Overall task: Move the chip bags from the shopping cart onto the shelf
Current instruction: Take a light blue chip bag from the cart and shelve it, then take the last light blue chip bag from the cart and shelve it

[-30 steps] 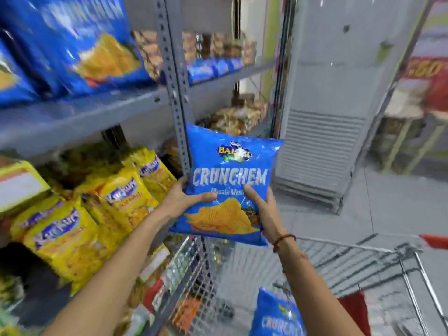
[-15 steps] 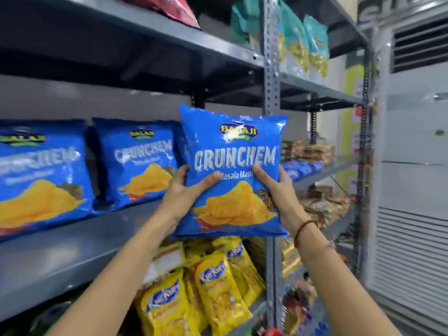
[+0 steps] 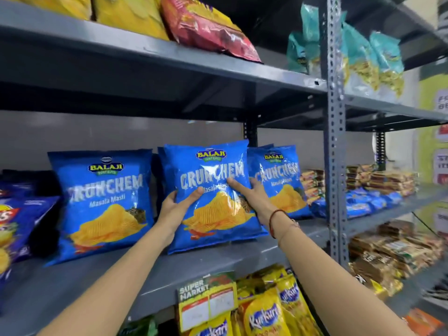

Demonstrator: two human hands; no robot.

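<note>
A: What are the hands doing?

B: Both grip one blue Crunchem bag [image 3: 213,197]. The left hand [image 3: 178,209] clasps its left edge, thumb across the front and fingers behind. The right hand [image 3: 254,197] lies on the right side, index finger stretched over the printed name, a red thread on that wrist.

A: Where is the bag?

B: Upright on the grey shelf [image 3: 242,260], bottom edge touching the board. Half a second ago it was held in the air in front of the shelf edge; a second ago it was low, above the cart, and the view has since swung up so the cart is out of sight.

A: How many blue bags of that kind are there?

B: Three whose fronts show: the held one, a left bag [image 3: 104,204] standing apart from it, and a right bag [image 3: 278,180] partly behind it. A blue edge peeks out behind the held bag's top left corner; I cannot tell whether it is a fourth.

A: And around them?

B: One darker blue bag [image 3: 14,221] at the far left, yellow Kurkure packs [image 3: 266,314] on the level below, too overlapped to count, and one red bag [image 3: 208,27] on the board above.
</note>
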